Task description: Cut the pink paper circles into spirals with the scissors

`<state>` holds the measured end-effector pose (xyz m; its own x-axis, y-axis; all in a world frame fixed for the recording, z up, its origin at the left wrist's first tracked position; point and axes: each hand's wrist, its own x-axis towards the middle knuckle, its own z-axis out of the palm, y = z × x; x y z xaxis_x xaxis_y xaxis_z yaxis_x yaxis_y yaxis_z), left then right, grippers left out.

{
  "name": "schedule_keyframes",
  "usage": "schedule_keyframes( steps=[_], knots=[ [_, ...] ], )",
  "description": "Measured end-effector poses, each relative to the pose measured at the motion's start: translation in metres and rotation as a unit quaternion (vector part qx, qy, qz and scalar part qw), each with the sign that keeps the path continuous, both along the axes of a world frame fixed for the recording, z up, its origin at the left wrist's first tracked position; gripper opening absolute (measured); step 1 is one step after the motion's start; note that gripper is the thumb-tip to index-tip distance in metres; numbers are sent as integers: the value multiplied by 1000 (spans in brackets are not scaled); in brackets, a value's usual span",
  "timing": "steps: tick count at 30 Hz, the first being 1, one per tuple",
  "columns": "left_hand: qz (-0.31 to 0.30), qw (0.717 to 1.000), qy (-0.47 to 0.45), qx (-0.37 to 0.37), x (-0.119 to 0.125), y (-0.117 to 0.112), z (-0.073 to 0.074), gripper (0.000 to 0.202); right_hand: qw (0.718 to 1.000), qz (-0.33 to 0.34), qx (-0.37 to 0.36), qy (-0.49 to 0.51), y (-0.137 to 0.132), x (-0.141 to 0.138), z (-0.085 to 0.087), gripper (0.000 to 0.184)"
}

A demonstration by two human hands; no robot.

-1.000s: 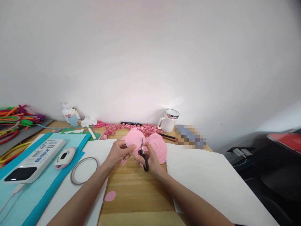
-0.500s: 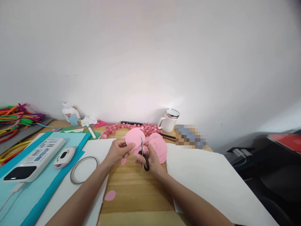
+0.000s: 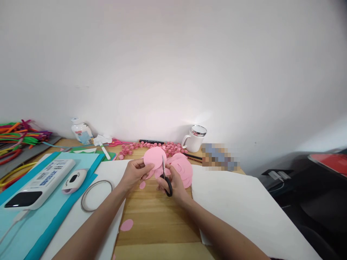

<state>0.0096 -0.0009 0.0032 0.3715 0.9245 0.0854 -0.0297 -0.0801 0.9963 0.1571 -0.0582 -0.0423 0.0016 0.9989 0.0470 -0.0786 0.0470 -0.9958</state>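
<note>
My left hand [image 3: 136, 172] pinches a round pink paper disc [image 3: 152, 156] by its lower left edge, above the wooden table. In my right hand [image 3: 175, 183] is a pair of scissors [image 3: 168, 185] with black handles, my fingers closed round the loops. Its blades point up and lie against the right part of the disc. Behind and to the right of the scissors lies a pile of pink paper circles [image 3: 185, 169], some with curved cuts in them. Small rolled pink paper rosebuds [image 3: 173, 147] are heaped along the back of the table.
At the back stand a white mug [image 3: 194, 140] and a white bottle [image 3: 81, 130]. White sheets [image 3: 230, 195] lie on the right. Left are a roll of tape [image 3: 83, 202], a power bank [image 3: 45, 180], a small white device [image 3: 74, 181] and pipe cleaners [image 3: 24, 133].
My left hand and the disc have shifted very slightly left and down. The scissors' tips have moved a little left with them, and both hands keep their hold.
</note>
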Motion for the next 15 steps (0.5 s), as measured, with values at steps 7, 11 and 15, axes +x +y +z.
schedule_keyframes(
  steps=[7, 11, 15],
  knots=[
    [-15, 999, -37, -33, 3, -1, 1, 29, 1000, 2, -14, 17, -1, -2, 4, 58],
    [-23, 995, -64, -74, 7, -6, 3, 30, 999, 20, -18, 21, -1, -2, 2, 59],
    [-8, 997, -45, -63, 8, -7, 0, 32, 999, 40, -17, 19, -2, -3, 2, 58]
  ],
)
